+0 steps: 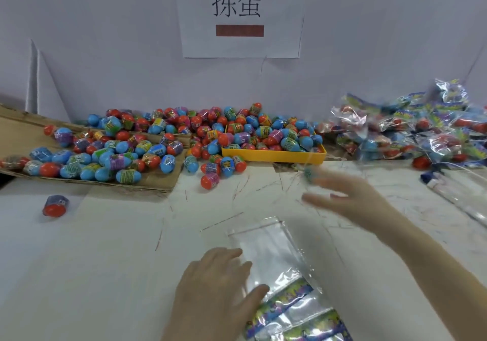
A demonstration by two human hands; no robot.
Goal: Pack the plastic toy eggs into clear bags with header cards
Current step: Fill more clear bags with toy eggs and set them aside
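A big heap of red and blue plastic toy eggs [168,140] lies along the wall, partly on a cardboard sheet [163,180] and partly in a yellow tray [274,156]. A clear bag [268,251] with a colourful header card [287,296] lies flat near the front, on top of a stack of similar bags. My left hand [218,285] rests on the bag's left edge, thumb on the plastic. My right hand [350,198] is blurred in the air above the table in front of the tray, fingers spread, holding nothing.
Packed bags of eggs [411,129] are piled at the right against the wall. Loose empty bags [463,198] lie at the right edge. One stray egg [55,206] sits alone at the left. A paper sign [239,16] hangs on the wall.
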